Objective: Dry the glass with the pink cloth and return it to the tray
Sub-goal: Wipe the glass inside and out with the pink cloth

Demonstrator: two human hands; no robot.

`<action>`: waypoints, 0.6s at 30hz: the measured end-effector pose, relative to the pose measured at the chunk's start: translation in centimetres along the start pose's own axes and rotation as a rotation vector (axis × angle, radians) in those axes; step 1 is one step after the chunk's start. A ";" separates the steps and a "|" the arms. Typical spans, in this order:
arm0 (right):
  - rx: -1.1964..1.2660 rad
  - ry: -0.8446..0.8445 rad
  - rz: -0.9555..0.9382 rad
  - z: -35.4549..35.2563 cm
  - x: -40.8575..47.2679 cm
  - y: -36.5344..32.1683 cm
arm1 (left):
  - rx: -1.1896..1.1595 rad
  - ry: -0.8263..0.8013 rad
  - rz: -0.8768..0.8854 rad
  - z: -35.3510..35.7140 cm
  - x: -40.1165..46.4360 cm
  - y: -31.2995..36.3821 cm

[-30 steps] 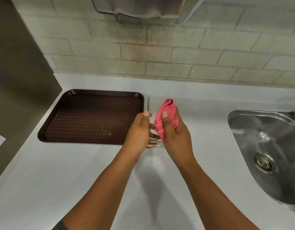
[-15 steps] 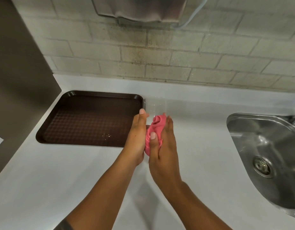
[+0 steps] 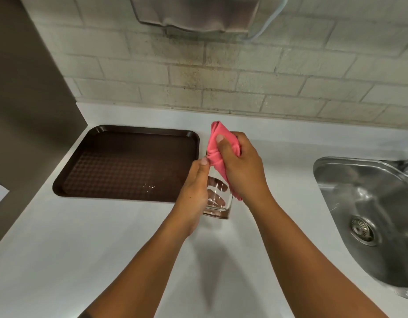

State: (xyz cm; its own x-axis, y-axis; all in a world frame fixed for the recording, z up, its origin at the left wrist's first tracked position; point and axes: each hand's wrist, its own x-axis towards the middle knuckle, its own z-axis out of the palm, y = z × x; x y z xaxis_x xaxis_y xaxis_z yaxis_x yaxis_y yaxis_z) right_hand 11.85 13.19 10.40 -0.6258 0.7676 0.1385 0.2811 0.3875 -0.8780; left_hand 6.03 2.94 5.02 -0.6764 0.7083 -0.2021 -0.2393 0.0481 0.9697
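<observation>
1. At the centre of the frame, the left hand [image 3: 194, 191] curls its fingers around the clear glass [image 3: 218, 200], gripping its side; the fingertips show through the wall.
2. The right hand [image 3: 242, 166] is closed on the bunched pink cloth [image 3: 213, 148], pressed at the glass's upper end, apparently its mouth.
3. The glass is held above the white counter [image 3: 83, 249], just right of the brown tray [image 3: 129, 161].
4. A steel sink [image 3: 370, 203] sits at the right edge.
</observation>
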 end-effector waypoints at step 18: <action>-0.076 -0.019 -0.066 2.0 -7.6 0.7 | -0.024 -0.010 0.004 0.0 0.0 -0.1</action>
State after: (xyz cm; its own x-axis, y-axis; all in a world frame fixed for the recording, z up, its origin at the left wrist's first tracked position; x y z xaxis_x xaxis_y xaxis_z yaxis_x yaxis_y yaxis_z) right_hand 15.36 6.62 7.84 -0.6582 0.7296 0.1855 0.2926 0.4749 -0.8300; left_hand 6.10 2.94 4.92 -0.6708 0.7152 -0.1963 -0.2527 0.0284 0.9671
